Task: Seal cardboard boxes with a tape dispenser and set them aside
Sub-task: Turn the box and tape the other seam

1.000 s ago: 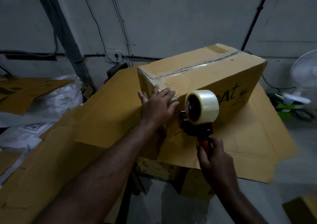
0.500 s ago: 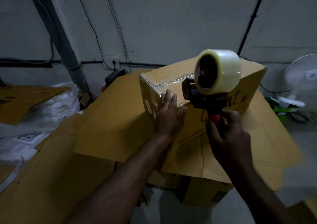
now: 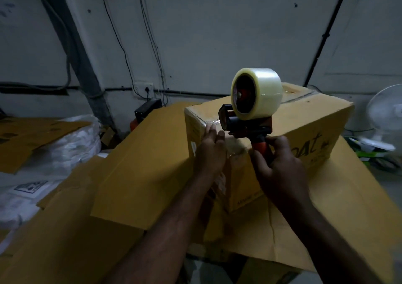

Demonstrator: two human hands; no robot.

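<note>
A closed brown cardboard box (image 3: 309,131) with clear tape along its top seam stands on flattened cardboard sheets. My right hand (image 3: 276,166) grips the red handle of a tape dispenser (image 3: 250,114), which carries a roll of clear tape and is held upright at the box's near top corner. My left hand (image 3: 210,151) lies with straight fingers flat against the box's near end face, just left of the dispenser, over a shiny strip of tape running down that face.
Flattened cardboard sheets (image 3: 139,175) cover the work surface. White plastic bags (image 3: 71,149) and more cardboard lie at the left. A white fan (image 3: 385,114) stands at the right by the wall. A black device (image 3: 148,109) sits behind the sheets.
My right hand has raised the dispenser from low beside the box up to its near top corner. My left hand stays flat on the box's end face.
</note>
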